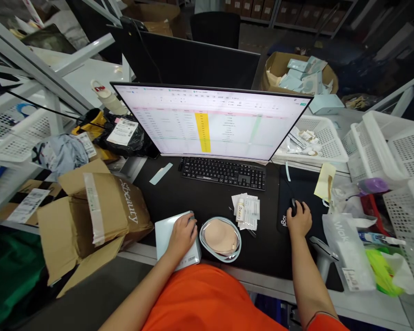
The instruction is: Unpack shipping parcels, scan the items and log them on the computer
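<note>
My left hand lies on top of a light blue box at the front edge of the desk, its fingers lightly bent and partly hidden. Just right of it sits an oval tray with a pale blue rim, holding beige rounded cups under a clear cover. Farther right, my right hand is closed over a black computer mouse on a dark mouse pad. Between the oval tray and the mouse pad lie small clear packets with a small white tube on them.
A lit monitor showing a spreadsheet stands behind a black keyboard. An open cardboard box is at left. White plastic baskets, a handheld scanner and a frosted bag are at right. Another carton stands behind.
</note>
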Available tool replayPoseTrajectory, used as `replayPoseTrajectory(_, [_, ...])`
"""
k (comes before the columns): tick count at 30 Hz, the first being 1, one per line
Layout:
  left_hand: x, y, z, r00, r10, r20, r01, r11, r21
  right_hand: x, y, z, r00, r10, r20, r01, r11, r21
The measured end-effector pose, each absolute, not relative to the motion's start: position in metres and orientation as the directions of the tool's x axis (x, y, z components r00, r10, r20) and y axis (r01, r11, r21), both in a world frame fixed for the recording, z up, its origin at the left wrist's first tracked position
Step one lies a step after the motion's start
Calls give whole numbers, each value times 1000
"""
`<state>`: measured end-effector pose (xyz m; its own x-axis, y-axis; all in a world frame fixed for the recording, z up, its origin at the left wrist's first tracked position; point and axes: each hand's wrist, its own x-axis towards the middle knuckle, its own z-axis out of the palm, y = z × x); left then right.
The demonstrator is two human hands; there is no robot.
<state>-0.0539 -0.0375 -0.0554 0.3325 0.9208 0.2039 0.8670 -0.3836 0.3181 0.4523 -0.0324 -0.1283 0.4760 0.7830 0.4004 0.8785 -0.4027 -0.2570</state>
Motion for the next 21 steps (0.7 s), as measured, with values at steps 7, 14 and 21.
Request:
replayPoseTrajectory(7, [-27,-10,-45,356,913,198,829,-406,384,444,-32,-121,424,775,468,905,-382,-188])
replayPoseTrajectory(14, [4,23,-42,374,907,192,794,-421,438,345,40,-90,91,939,331,962,2,-272])
replayPoseTrajectory(21, [-13,14,-43,388,896,216,817,-443,369,313,82,-89,86,957,278,955,1,-297])
